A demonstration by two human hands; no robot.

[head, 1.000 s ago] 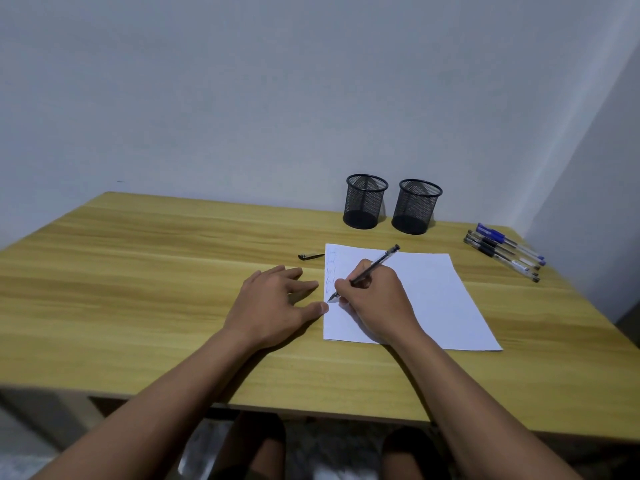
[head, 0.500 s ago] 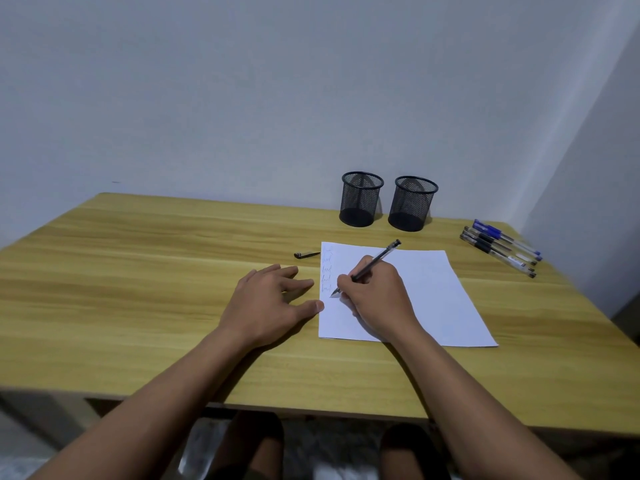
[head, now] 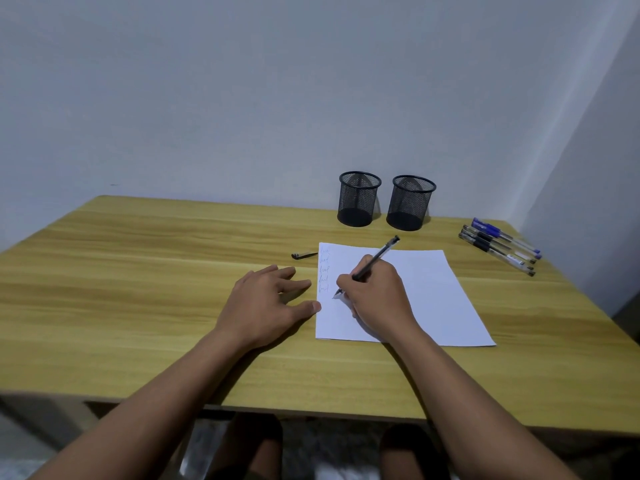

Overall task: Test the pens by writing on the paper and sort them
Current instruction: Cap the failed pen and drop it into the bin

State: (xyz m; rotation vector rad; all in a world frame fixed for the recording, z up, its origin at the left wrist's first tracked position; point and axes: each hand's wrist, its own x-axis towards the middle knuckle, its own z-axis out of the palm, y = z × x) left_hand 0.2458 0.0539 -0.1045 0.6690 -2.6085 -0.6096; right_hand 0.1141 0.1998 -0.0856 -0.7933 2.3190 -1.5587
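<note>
A white sheet of paper [head: 429,292] lies on the wooden table, with several small scribbles down its left margin. My right hand [head: 377,299] grips a black pen [head: 379,256], its tip touching the paper just below the scribbles. My left hand [head: 266,303] lies flat on the table, fingers spread, thumb at the paper's left edge. A black pen cap [head: 304,255] rests left of the sheet's top corner. Several pens [head: 498,245], blue and black, lie side by side at the far right.
Two black mesh pen cups stand against the wall behind the paper, the left cup [head: 358,199] and the right cup [head: 409,202]; I see nothing inside either. The wooden table [head: 138,271] stretches wide to the left. A wall corner closes the right side.
The pen tip has worked down the left margin, leaving another scribble. My left hand has stayed flat beside the sheet. The view has shifted slightly.
</note>
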